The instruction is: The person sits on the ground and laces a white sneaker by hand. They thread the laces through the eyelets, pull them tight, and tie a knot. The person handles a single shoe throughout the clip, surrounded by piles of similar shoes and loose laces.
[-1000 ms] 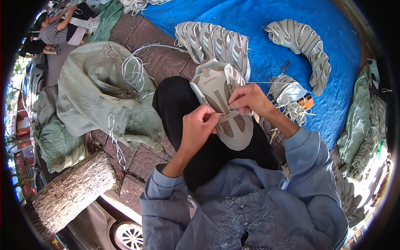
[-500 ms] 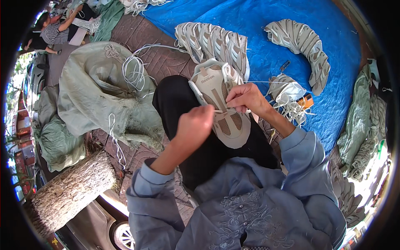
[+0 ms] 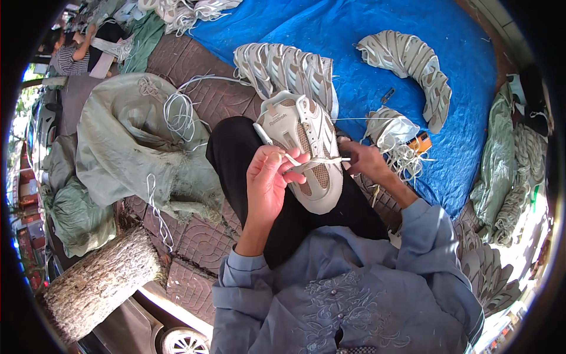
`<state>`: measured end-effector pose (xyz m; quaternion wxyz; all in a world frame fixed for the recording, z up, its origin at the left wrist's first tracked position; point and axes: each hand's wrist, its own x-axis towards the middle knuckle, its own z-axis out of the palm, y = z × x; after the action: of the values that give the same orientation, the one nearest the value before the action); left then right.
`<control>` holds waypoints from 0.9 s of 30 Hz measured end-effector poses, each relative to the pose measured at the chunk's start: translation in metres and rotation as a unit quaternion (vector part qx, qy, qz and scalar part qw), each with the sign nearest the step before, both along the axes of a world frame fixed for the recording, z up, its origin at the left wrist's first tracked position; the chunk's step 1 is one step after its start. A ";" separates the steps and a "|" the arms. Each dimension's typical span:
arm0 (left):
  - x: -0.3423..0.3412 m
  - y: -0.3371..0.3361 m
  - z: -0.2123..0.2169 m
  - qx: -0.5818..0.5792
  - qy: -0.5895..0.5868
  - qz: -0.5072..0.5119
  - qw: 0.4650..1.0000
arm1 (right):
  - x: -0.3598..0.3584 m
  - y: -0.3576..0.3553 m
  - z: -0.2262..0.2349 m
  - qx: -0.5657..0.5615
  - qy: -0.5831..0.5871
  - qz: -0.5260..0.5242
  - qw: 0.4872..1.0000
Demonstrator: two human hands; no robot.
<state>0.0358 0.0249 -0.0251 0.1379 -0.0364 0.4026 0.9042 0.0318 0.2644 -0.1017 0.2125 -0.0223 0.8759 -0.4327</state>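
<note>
A beige and white shoe upper [image 3: 321, 192] rests across my black-clad knees, its toe toward me. White shoelace [image 3: 321, 160] crosses its lower eyelets and stretches between both sides. My left hand [image 3: 265, 183], palm partly turned up, pinches one part of the lace between thumb and fingers, just above the upper's left side. On the right edge, my right hand [image 3: 365, 160] has its fingers bent close around the lace by a white tip; its fingertips are partly hidden. Beyond the upper stands a row of similar nested uppers [image 3: 289, 68].
A blue tarp [image 3: 354, 65] carries a curved row of uppers [image 3: 413, 62], a bundle of white laces [image 3: 407, 162] and an orange object [image 3: 420, 143]. To the left lie a pale sack [image 3: 118, 159] with loose lace and a rough stone block [image 3: 106, 277]. Another person [image 3: 71, 56] sits far left.
My left hand has turned its palm upward and lifted a lace part. My right hand has moved from the upper's middle to its right edge. The whole view has shifted slightly.
</note>
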 end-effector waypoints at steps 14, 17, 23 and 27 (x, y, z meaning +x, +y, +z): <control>0.051 -0.365 0.090 0.078 0.116 0.235 0.962 | -0.033 0.062 -0.023 0.285 0.373 0.012 0.883; 0.149 -0.596 0.177 -0.095 0.167 0.388 0.902 | -0.040 0.090 -0.005 0.337 0.327 -0.087 0.878; 0.259 -0.735 0.307 -0.509 0.107 0.562 0.643 | -0.042 0.162 0.009 0.135 0.119 -0.366 0.913; 0.283 -0.724 0.327 -0.870 -0.119 0.448 0.170 | -0.041 0.197 0.001 -0.481 0.049 -0.426 0.765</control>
<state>0.3188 -0.6993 0.3023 -0.3656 -0.4138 0.8221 -0.1388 -0.0094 0.4615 -0.1005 -0.0753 0.2327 0.4816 -0.8416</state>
